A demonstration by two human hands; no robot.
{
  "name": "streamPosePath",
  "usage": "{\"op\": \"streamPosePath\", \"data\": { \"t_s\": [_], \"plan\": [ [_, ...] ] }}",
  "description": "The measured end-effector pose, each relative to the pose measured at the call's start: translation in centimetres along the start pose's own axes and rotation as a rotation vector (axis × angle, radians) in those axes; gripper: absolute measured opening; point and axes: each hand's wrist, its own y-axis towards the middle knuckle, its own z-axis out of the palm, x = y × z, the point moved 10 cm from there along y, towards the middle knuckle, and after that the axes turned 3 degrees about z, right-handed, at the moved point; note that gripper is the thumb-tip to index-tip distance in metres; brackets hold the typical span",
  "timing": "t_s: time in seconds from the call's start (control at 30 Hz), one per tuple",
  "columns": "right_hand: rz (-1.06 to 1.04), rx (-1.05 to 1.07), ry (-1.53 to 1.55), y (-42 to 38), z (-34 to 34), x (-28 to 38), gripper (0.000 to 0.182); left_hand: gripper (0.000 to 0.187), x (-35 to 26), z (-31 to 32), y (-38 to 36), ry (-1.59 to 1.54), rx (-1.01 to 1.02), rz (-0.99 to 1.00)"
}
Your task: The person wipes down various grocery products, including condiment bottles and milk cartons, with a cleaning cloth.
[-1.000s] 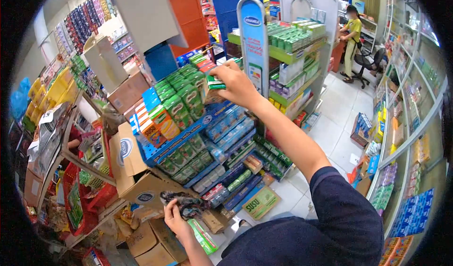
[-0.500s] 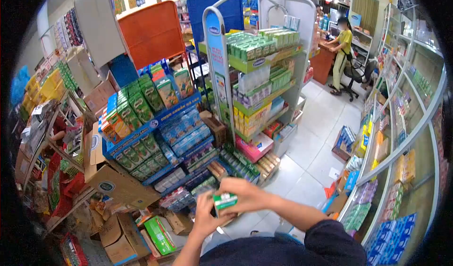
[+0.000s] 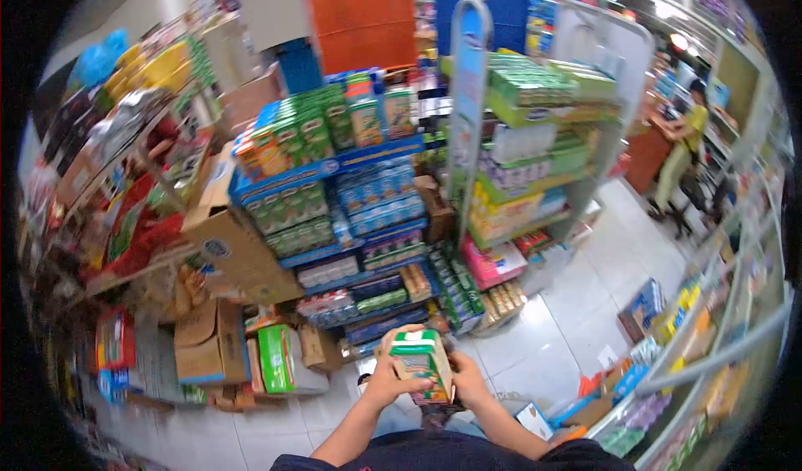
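Note:
Between my two hands is a green and white carton, held low in front of my body. My left hand grips its left side, thumb laid across the front face. At the carton's right side, my right hand has its fingers curled against the edge. Just beyond the hands stands a blue display rack stacked with green, orange and blue drink cartons. The printing on the held carton is too blurred to read.
A tall shelf unit of cartons stands ahead right. Cardboard boxes and a green-and-white box sit on the floor at left. Glass-fronted shelving lines the right. A person in yellow is at a far counter.
The view has swung left, so the racks appear further right. The carton has been turned and now shows a larger face, and my right hand has moved from over its top to its right side.

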Motion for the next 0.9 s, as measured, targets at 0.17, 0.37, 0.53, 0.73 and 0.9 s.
{"op": "streamPosePath", "data": {
  "t_s": [0.17,0.37,0.53,0.73,0.9],
  "plan": [
    [-0.148,-0.125,0.151,1.2,-5.1,4.7,0.024,0.048,2.8,-1.7,-1.0,-0.586,-0.284,-0.292],
    [-0.396,-0.156,-0.269,6.5,-0.3,7.3,0.021,0.048,10.9,-1.2,1.7,-0.675,-0.408,-0.499],
    [-0.247,-0.198,-0.395,7.3,0.3,0.5,0.037,0.048,15.9,-2.5,2.8,-1.054,-0.407,-0.502],
    [-0.375,-0.304,-0.624,9.7,-0.1,-3.5,0.027,0.041,22.1,-3.9,0.6,-0.835,-0.405,-0.617],
    [-0.453,-0.354,-0.693,11.3,0.8,-2.4,0.020,0.042,23.5,-4.8,0.9,-0.774,-0.434,-0.621]
  ]
}}
